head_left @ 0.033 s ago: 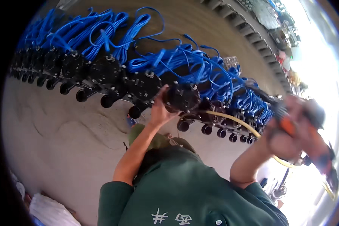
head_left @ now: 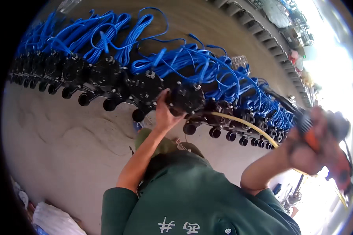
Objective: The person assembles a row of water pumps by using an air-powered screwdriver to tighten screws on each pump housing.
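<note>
Left hand (head_left: 166, 113) is closed on the near black unit (head_left: 187, 97): fingers up its left side, thumb along the lower edge. Unit is round-faced, sits in the row at about the middle of the view, in front of the torso. Metal fittings on its top rim.

Right hand (head_left: 306, 154) is out to the far right, raised, wrapped around an orange-and-black tool (head_left: 340, 168). Hand and tool are motion-blurred, so exact finger placement: can't tell. A dark shaft (head_left: 280, 98) runs from the tool up-left, its end over the blue cables at right. Tool is well apart from the held unit.

Next unit (head_left: 146, 89) stands just left of the left hand. More of the same run off both ways along the bench edge, short black tubes (head_left: 189, 129) sticking out below toward the person.

Blue cables (head_left: 176, 62) lie coiled on the bench (head_left: 208, 23) behind the row, tangled toward the right. Clear tray (head_left: 240, 61) beside them. Yellow hose (head_left: 245, 124) leaves the row right of the held unit and arcs to below the right hand. White sack (head_left: 55, 220) on the floor (head_left: 66, 145), lower left.
</note>
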Demonstrator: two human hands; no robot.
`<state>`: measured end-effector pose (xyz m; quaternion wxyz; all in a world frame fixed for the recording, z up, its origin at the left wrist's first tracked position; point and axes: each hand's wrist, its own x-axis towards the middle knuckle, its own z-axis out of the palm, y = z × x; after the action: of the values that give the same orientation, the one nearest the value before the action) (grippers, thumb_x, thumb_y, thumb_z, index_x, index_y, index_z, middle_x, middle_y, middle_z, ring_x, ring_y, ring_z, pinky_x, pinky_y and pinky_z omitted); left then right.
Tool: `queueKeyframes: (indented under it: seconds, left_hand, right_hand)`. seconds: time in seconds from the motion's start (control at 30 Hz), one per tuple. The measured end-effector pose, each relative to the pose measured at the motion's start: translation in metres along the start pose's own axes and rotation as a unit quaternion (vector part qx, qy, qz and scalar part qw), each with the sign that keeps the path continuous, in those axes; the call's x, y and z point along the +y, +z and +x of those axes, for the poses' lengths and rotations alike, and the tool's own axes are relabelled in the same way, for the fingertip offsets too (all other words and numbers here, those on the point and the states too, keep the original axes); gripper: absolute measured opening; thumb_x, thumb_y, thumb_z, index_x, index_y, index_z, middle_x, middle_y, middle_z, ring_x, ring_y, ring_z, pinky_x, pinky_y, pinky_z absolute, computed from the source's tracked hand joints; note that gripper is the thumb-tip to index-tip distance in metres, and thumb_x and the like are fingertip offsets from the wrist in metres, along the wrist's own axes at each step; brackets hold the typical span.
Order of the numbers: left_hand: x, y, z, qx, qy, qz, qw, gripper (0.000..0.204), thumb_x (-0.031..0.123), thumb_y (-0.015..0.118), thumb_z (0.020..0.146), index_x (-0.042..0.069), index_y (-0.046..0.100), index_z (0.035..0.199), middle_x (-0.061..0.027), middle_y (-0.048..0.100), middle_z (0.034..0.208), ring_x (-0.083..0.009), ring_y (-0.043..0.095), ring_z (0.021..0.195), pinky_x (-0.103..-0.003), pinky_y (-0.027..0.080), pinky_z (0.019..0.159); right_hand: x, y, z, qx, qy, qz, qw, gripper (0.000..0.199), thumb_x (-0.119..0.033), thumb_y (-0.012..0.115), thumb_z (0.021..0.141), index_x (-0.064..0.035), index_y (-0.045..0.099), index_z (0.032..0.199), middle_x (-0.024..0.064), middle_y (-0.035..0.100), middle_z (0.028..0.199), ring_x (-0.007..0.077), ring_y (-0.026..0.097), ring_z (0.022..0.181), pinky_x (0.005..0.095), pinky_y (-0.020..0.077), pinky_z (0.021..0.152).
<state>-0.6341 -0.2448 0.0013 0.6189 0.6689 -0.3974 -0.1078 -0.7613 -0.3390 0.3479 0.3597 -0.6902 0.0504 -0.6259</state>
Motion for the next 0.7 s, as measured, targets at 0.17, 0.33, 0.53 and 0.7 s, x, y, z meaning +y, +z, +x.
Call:
queueKeyframes:
  seconds: [0.17, 0.33, 0.53, 0.7]
  left_hand:
    - [0.039, 0.037, -0.092, 0.021, 0.046, 0.070, 0.996, 0.061, 0.014, 0.079, 0.079, -0.008, 0.048, 0.127, -0.0252, 0.053, 0.116, -0.0410, 0.052, 0.106, -0.049, 0.044, 0.092]
    - [0.011, 0.076, -0.100, -0.033, -0.061, 0.147, 0.987, 0.032, 0.007, 0.071, 0.088, -0.003, 0.061, 0.117, -0.0162, 0.065, 0.098, -0.0276, 0.065, 0.082, -0.038, 0.052, 0.072]
    - [0.044, 0.055, -0.095, 0.024, -0.054, 0.150, 0.987, 0.012, 0.008, 0.072, 0.089, 0.001, 0.071, 0.099, -0.0114, 0.072, 0.092, -0.0206, 0.071, 0.073, -0.030, 0.053, 0.064]
    - [0.057, 0.028, -0.131, -0.347, 0.000, 0.028, 0.938, 0.017, 0.007, 0.071, 0.085, 0.005, 0.071, 0.102, -0.0167, 0.072, 0.095, -0.0326, 0.071, 0.086, -0.040, 0.055, 0.070]
  right_hand:
    - [-0.110, -0.102, 0.016, 0.097, 0.023, 0.242, 0.965, 0.026, -0.004, 0.064, 0.073, -0.0079, 0.050, 0.095, 0.0001, 0.052, 0.088, 0.0072, 0.053, 0.070, 0.0227, 0.0411, 0.077]
    - [-0.101, -0.141, -0.013, 0.037, 0.098, 0.349, 0.931, 0.031, -0.004, 0.060, 0.077, -0.0048, 0.052, 0.106, 0.0067, 0.054, 0.102, 0.0111, 0.055, 0.072, 0.0316, 0.0456, 0.079]
    - [-0.059, -0.133, -0.059, -0.037, 0.176, 0.313, 0.933, 0.040, -0.007, 0.052, 0.087, 0.0002, 0.054, 0.126, 0.0088, 0.055, 0.105, 0.0129, 0.057, 0.073, 0.0341, 0.0484, 0.075]
    - [-0.055, -0.133, -0.072, 0.007, 0.173, 0.208, 0.963, 0.035, -0.004, 0.057, 0.084, -0.0045, 0.048, 0.118, 0.0117, 0.053, 0.096, 0.0158, 0.055, 0.059, 0.0366, 0.0512, 0.064]
